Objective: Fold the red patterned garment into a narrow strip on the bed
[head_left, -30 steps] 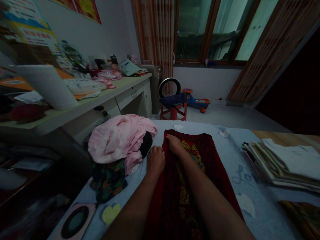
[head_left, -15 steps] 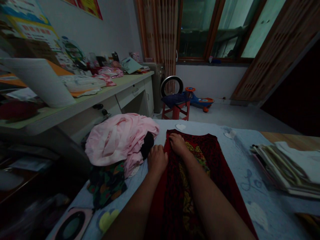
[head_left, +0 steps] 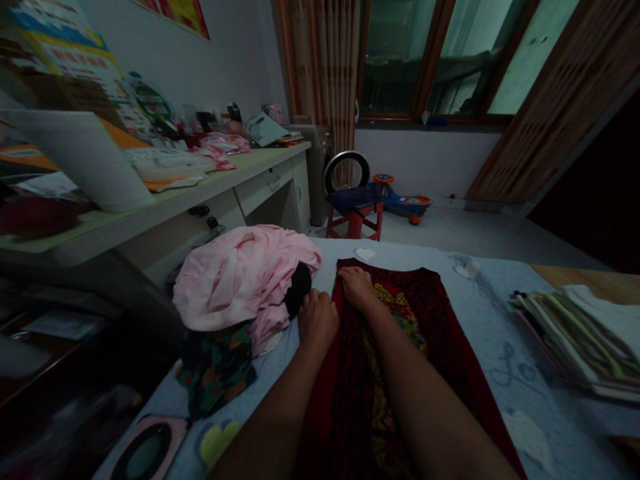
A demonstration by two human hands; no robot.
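Note:
A dark red garment (head_left: 455, 347) with black patterning and a yellow motif lies spread lengthwise on the pale blue bed cover (head_left: 480, 293). My left hand (head_left: 319, 323) is closed at its left edge, fingers curled down. Farther up, near the top left corner, my right hand (head_left: 357, 288) has its bent fingers together on the same edge. Both sets of fingertips are partly hidden. Just left of my left hand sits a heap of pink cloth (head_left: 240, 277), with a black piece (head_left: 299, 290) and a dark green patterned cloth (head_left: 217, 370) against it.
A stack of folded clothes (head_left: 575, 340) lies at the right. A pink-edged object with a dark ring (head_left: 145, 450) rests at the near left. Along the left wall runs a cluttered desk (head_left: 200, 190). Beyond the bed stand a red stool (head_left: 355, 223) and a blue ride-on toy (head_left: 407, 201).
The view has shifted slightly, so everything sits a little farther right. Both hands stay at the garment's left edge, with hardly any movement.

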